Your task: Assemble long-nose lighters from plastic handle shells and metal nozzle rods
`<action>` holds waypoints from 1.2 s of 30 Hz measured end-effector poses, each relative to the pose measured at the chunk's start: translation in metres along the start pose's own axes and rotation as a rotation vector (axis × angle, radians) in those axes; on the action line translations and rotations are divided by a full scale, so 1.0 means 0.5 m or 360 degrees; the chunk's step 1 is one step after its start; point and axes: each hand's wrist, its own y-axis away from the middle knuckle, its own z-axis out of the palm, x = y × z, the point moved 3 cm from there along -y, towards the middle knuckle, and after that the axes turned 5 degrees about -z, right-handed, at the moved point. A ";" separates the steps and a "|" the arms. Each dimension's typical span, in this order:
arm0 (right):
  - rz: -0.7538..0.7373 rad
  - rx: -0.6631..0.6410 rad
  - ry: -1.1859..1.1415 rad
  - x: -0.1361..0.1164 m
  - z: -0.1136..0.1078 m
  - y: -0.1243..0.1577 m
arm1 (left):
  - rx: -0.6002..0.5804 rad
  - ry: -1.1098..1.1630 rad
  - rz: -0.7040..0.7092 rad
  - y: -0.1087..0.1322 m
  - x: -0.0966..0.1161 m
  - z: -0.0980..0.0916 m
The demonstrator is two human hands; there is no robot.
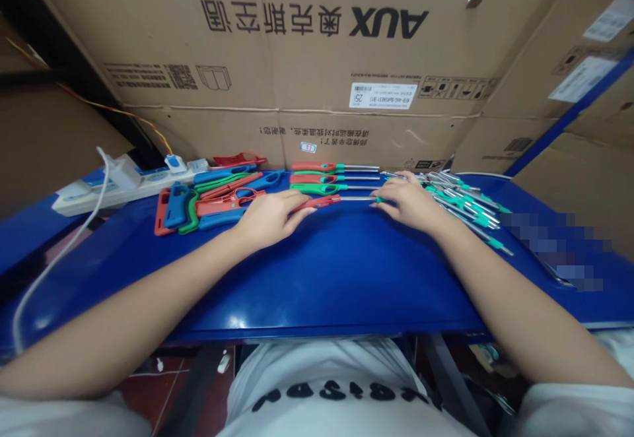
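My left hand [270, 218] is closed on a red lighter handle [324, 202], held low over the blue table. A thin metal tube [357, 198] runs from that handle to my right hand [409, 201]. The right fingers are pinched at the tube's far end, where a small green piece [379, 199] shows. Just behind lie several long-nosed lighters [317, 178] in a row, red and green with metal tubes pointing right. Beside my right hand is a loose pile of metal tubes with green collars [468, 202]. Left of my left hand are red, blue and green handles [225, 186].
A white power strip [148, 183] with plugs and a white cable [64, 252] lies at the left. Cardboard [317, 61] stands upright along the back of the blue table [317, 285]. A blurred-out flat object [559, 252] rests at the right.
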 end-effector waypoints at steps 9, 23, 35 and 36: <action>-0.0018 -0.0012 -0.0037 -0.005 -0.005 -0.001 | -0.0140 0.0012 0.0139 0.003 0.007 0.004; -0.0215 -0.0082 -0.0260 -0.119 0.007 -0.030 | -0.0149 0.0178 0.0096 0.018 0.050 0.031; -0.0477 -0.0125 0.0030 -0.133 -0.005 -0.020 | -0.0063 0.0157 0.0289 0.024 0.039 0.029; -0.0497 -0.0112 0.0051 -0.136 -0.003 -0.019 | -0.0044 0.0145 0.0313 0.025 0.039 0.030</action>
